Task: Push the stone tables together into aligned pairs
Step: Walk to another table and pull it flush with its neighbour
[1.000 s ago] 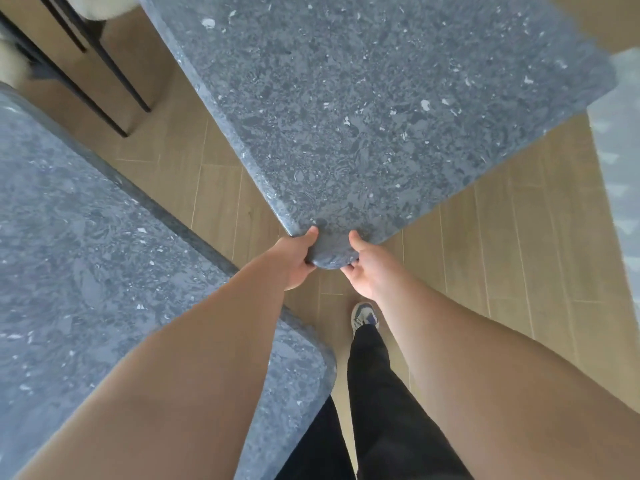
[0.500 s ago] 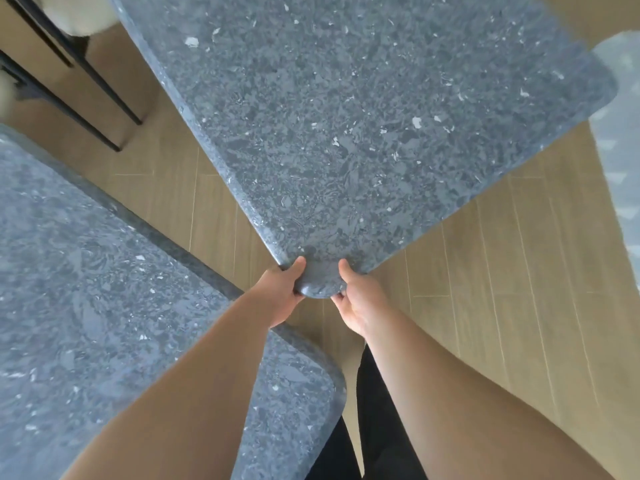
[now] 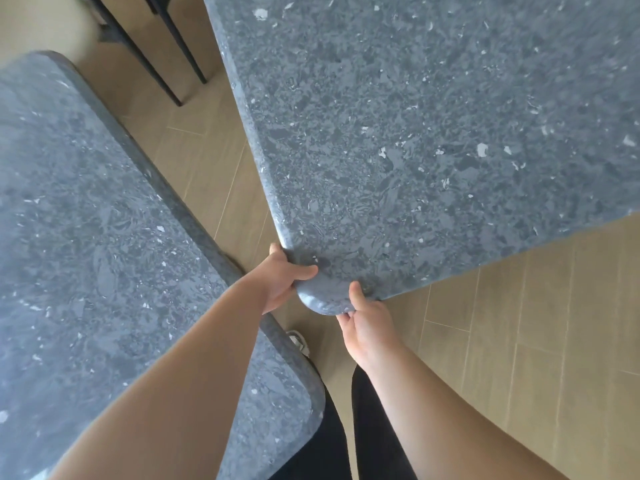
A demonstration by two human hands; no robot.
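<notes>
Two dark grey speckled stone tables fill the view. The far table [image 3: 415,133] reaches from the top right down to a rounded corner near the middle. My left hand [image 3: 280,277] grips that corner from the left, thumb on top. My right hand [image 3: 363,320] holds the same corner from below and the right, thumb on the top surface. The near table [image 3: 104,254] lies at the left under my left forearm. A wedge-shaped gap of wooden floor [image 3: 221,168] separates the two tables, narrow near my hands and wider farther away.
Black chair legs [image 3: 156,46] stand on the floor at the top, beyond the gap. Light wood flooring [image 3: 536,341] spreads to the right. My legs in black trousers [image 3: 346,445] and one shoe [image 3: 299,341] stand between the tables.
The far table's corner has swung toward the near table, and the gap between them has narrowed. Both hands kept their grip on the corner and my view shifted.
</notes>
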